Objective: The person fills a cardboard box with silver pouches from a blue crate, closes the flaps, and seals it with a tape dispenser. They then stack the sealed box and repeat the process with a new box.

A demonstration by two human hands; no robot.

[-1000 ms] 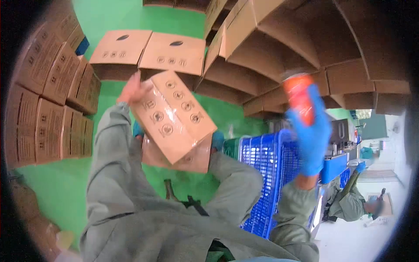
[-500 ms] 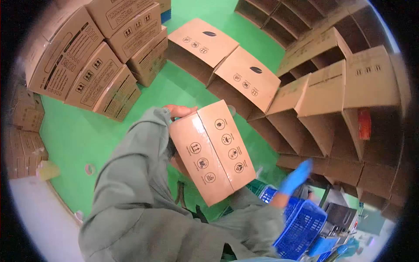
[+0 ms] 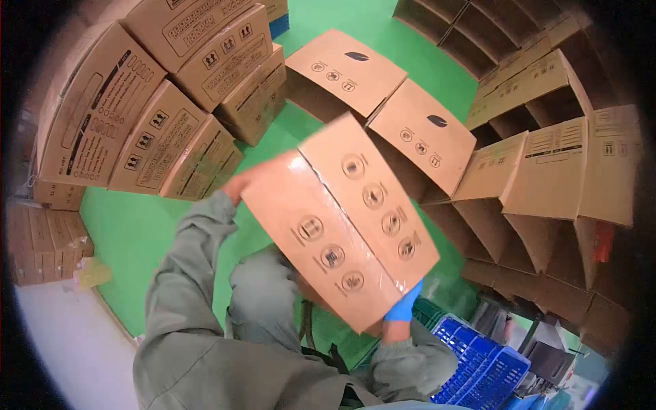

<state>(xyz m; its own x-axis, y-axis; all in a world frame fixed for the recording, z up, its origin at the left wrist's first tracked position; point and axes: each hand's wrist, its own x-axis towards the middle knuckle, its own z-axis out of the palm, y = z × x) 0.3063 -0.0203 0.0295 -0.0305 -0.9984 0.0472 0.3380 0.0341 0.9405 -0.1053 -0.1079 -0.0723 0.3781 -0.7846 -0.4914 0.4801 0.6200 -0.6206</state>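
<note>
A taped cardboard box (image 3: 318,225) with printed handling symbols is held tilted in front of me, above the floor. My left hand (image 3: 239,184), bare, grips its left edge near the upper corner; the box hides most of the fingers. At the lower right corner, my right hand (image 3: 404,305) in a blue glove holds the box's edge, its fingertips partly hidden. Clear tape runs along the seam between the two flaps facing me.
Stacked printed cartons (image 3: 143,137) stand at the left. Open-sided cartons (image 3: 424,130) form a row ahead, with more cartons (image 3: 547,171) piled at the right. Blue plastic crates (image 3: 478,362) sit low at the right on the green floor (image 3: 123,253).
The box has come up closer to my head, with my left hand still on it. My right hand has moved from apart at the right onto the box's lower right corner.
</note>
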